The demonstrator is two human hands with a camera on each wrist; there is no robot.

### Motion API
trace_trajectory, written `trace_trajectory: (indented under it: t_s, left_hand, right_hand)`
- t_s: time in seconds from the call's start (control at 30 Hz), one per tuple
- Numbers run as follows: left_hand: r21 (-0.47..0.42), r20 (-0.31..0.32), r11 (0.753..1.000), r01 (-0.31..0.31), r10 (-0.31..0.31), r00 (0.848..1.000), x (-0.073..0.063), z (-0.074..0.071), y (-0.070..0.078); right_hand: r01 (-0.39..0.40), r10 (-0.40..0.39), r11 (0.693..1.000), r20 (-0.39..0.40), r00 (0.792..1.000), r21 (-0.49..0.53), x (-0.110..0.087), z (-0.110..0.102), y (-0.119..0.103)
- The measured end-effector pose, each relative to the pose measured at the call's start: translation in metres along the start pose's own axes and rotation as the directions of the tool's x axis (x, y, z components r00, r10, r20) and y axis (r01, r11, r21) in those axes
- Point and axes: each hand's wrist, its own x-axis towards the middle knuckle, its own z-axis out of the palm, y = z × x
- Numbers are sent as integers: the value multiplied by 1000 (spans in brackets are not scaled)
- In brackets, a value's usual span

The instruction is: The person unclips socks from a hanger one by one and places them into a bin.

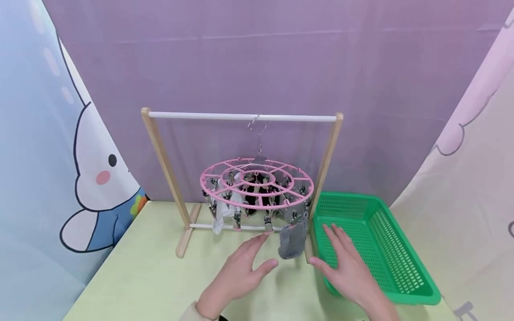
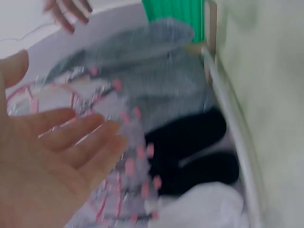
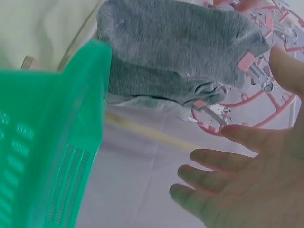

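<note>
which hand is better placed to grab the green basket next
Probably the right hand: holding nothing, it overlaps the green basket in the head view. The left hand is farther away, across the front grey sock.

The pale yellow-green table (image 1: 144, 272) bears 1 wooden-legged rack (image 1: 167, 169) and, just beside its right foot, 1 green basket (image 1: 371, 243).
</note>
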Motion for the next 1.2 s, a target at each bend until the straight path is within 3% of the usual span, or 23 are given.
trace_trajectory:
  t_s: [0.23, 0.43, 0.57, 0.73, 0.8, 1.0, 1.2]
  left_hand:
    - [-150, -103, 989, 4, -19, 994, 24, 25, 14]
    - [-330, -65, 943, 41, -66, 996, 42, 34, 23]
    - [-482, -103, 876, 8, -65, 993, 54, 41, 27]
    - [-672, -136, 740, 3, -127, 983, 65, 49, 31]
    - [-709, -141, 705, 14, -161, 977, 68, 49, 32]
    - [-691, -158, 722, 31, -192, 969, 70, 46, 33]
    - [-690, -158, 723, 36, -199, 967, 76, 46, 35]
  right_hand:
    - [31, -24, 992, -61, 998, 126, 7, 9, -5]
    - [63, -38, 971, -111, 993, 231, 16, 21, -6]
    - [61, -34, 950, -93, 995, 306, 22, 28, -5]
    - [37, -7, 928, -83, 996, 371, 25, 35, -2]
    - [33, 1, 914, -84, 996, 405, 26, 38, -1]
    - [11, 27, 861, -67, 997, 509, 31, 45, 3]
    - [12, 23, 856, -62, 998, 517, 32, 50, 3]
